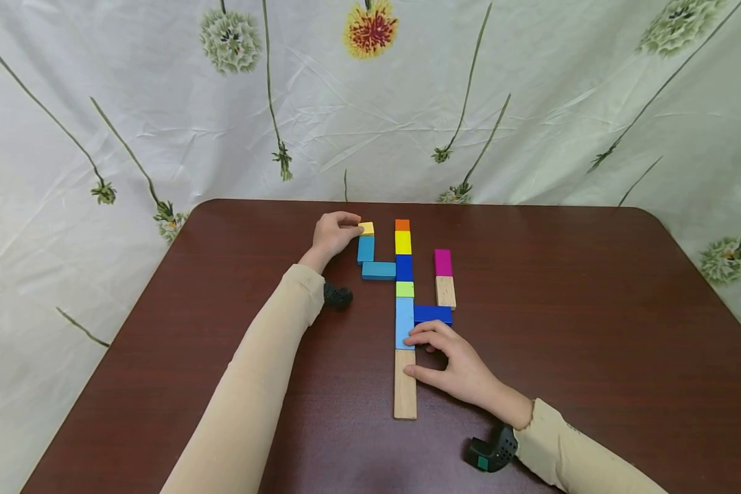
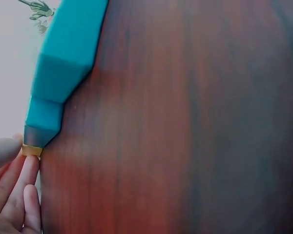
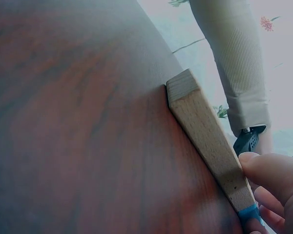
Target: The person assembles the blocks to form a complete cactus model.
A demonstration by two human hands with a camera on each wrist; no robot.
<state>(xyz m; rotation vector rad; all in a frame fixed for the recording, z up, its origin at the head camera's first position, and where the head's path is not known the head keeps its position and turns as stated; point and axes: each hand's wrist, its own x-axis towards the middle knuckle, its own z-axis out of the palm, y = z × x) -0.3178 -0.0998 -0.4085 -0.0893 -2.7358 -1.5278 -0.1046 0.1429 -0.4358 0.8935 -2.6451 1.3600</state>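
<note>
My left hand (image 1: 335, 233) pinches a small yellow block (image 1: 366, 228) at the far end of a short branch. Two teal blocks (image 1: 379, 271) join that branch to a central column. In the left wrist view, thumb and fingertips meet the yellow block (image 2: 32, 150) at the end of the teal pieces. My right hand (image 1: 460, 363) rests at the near part of the column, fingertips on a light blue block (image 1: 405, 322) and thumb at the edge of a plain wooden block (image 1: 405, 385). The right wrist view shows the thumb beside this wooden block (image 3: 210, 141).
Up the column run lime (image 1: 404, 289), dark blue (image 1: 404, 267), yellow (image 1: 403, 242) and orange (image 1: 402, 225) blocks. On the right, a blue block (image 1: 433, 313), a wooden block (image 1: 445, 291) and a magenta block (image 1: 442, 262) form another branch. A flowered cloth (image 1: 370, 103) hangs behind the brown table (image 1: 593, 309).
</note>
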